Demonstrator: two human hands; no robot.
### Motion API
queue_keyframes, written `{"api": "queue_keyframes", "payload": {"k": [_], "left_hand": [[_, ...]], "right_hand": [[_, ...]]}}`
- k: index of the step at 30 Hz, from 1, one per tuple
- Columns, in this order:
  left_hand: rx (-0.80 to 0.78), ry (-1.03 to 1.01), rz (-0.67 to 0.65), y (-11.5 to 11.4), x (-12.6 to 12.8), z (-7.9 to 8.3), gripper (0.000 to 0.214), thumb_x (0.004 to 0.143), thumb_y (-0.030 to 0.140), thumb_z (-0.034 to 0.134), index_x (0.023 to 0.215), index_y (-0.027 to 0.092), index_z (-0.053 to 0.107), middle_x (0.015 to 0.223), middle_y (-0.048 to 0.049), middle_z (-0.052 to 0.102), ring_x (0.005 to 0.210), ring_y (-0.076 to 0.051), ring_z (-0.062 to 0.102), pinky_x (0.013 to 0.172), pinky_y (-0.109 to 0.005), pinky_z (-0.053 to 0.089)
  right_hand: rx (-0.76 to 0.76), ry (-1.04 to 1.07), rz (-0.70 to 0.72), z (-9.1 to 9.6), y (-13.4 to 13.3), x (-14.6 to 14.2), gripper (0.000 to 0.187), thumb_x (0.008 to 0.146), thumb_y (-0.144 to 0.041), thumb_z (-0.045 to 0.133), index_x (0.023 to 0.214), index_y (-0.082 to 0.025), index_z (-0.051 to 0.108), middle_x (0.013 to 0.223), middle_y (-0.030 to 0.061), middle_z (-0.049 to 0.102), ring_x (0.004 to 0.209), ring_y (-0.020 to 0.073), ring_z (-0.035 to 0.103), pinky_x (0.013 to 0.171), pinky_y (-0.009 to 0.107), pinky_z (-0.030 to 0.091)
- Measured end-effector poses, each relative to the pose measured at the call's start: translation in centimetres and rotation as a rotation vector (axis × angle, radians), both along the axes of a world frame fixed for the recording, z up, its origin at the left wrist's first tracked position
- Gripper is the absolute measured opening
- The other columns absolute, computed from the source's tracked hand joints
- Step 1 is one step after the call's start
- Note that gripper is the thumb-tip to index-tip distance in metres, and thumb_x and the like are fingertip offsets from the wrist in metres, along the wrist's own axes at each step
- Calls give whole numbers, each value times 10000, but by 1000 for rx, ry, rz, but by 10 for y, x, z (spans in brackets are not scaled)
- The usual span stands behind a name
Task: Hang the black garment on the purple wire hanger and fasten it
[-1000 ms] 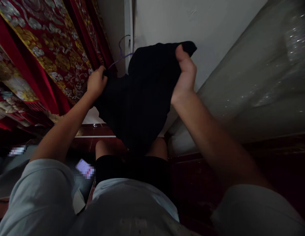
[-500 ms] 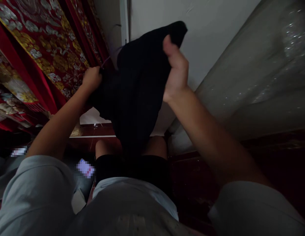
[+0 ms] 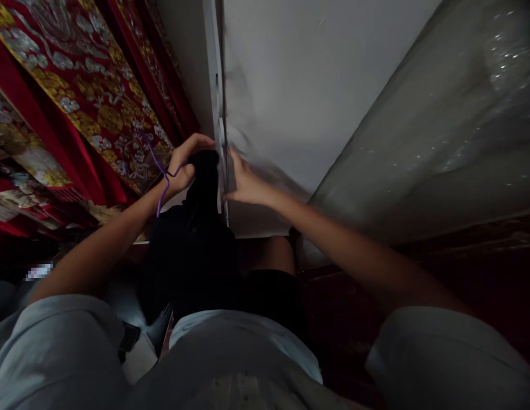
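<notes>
A black cloth [image 3: 190,245] hangs down over my lap, its upper end bunched in my left hand [image 3: 183,162]. The left thumb and fingers curl round that end. A thin purple cord [image 3: 165,176] trails from the grip across the left wrist. My right hand [image 3: 247,182] is apart from the cloth, its fingers spread, beside the narrow upright metal edge [image 3: 221,119] of a pale panel. I cannot tell whether its fingertips touch that edge.
Red drapery [image 3: 102,97] with gold and silver embroidery hangs at the left. The pale panel [image 3: 299,85] stands ahead. Shiny clear plastic sheeting [image 3: 439,136] covers something at the right. At lower left lie a lit phone [image 3: 39,271] and a whitish item [image 3: 140,356].
My right hand has let go of the cloth and moved left and down. The left hand has moved right, and the spread cloth now hangs lower, over my left thigh.
</notes>
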State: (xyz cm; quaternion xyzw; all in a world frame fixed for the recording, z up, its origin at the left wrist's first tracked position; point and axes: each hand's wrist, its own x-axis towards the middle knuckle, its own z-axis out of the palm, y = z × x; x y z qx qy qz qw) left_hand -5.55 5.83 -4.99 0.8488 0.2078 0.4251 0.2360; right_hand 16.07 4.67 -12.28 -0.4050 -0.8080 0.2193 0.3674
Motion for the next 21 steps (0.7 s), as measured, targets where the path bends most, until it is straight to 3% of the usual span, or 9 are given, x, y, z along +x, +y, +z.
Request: {"api": "queue_keyframes", "payload": {"k": [2, 3, 5, 7, 10, 12, 14, 18, 21], "left_hand": [[-90, -2, -84, -16, 24, -1, 521, 910, 701, 592, 1193, 266, 618, 1293, -86, 695, 1241, -277, 644, 1122, -437, 508], [-129, 6, -116, -22, 33, -1, 473, 931, 668, 598, 1183, 269, 616, 1320, -84, 687, 1279, -276, 632, 1147, -414, 492], [-183, 5, -160, -29, 44, -1, 431, 935, 636, 626, 1167, 273, 614, 1367, -73, 669, 1345, -283, 597, 1186, -393, 462], [-222, -32, -178, -28, 45, -3, 444, 910, 608, 683, 1175, 259, 611, 1387, -79, 658, 1356, -296, 594, 1198, -417, 458], [-230, -13, -138, -14, 26, -8, 520, 847, 569, 773, 1193, 209, 628, 1342, -122, 677, 1269, -315, 655, 1146, -477, 504], [-254, 21, -36, 0, 3, -10, 561, 771, 570, 838, 1142, 191, 655, 1296, -139, 701, 1178, -317, 702, 1072, -489, 553], [-382, 6, 85, 13, -24, -9, 552, 751, 605, 835, 1093, 207, 663, 1269, -131, 723, 1101, -306, 734, 988, -492, 595], [-657, -69, 233, 22, -67, 6, 535, 940, 729, 508, 1066, 237, 677, 1211, -80, 759, 1038, -263, 744, 938, -496, 600], [-571, -174, 304, 15, -77, 13, 562, 1008, 701, 349, 1046, 248, 679, 1113, -42, 770, 1075, -252, 714, 1000, -497, 553]], "right_hand": [[143, -39, -199, -16, 0, -9, 1342, 661, -375, 879, 1650, -170, -4, 1726, 228, -28, 1597, 448, 77, 1257, 675, 237], [219, -57, -275, -19, -2, -10, 1293, 698, -376, 848, 1645, -173, -9, 1727, 214, -34, 1607, 427, 22, 1281, 672, 162], [363, -104, -328, -19, -4, -7, 1124, 764, -359, 772, 1629, -190, 75, 1712, 192, 124, 1611, 388, 68, 1298, 651, 117], [401, -157, -300, -15, -5, 3, 973, 766, -323, 742, 1582, -215, 224, 1613, 178, 357, 1555, 391, 256, 1266, 638, 230], [332, -217, -277, -12, -5, 21, 750, 761, -329, 737, 1437, -213, 433, 1415, 181, 554, 1356, 415, 496, 1110, 592, 428], [281, -242, -345, -14, -6, 34, 594, 788, -349, 709, 1327, -200, 508, 1313, 184, 612, 1244, 408, 566, 1023, 550, 474], [220, -251, -457, -18, -4, 48, 480, 818, -346, 670, 1252, -195, 533, 1227, 177, 645, 1160, 393, 605, 957, 517, 490], [130, -203, -717, -29, 7, 80, 405, 832, -297, 639, 1207, -188, 532, 1169, 172, 662, 1084, 368, 633, 899, 480, 485], [113, -122, -907, -28, 19, 102, 419, 811, -264, 662, 1193, -168, 520, 1177, 192, 664, 1082, 368, 633, 912, 494, 473]]}}
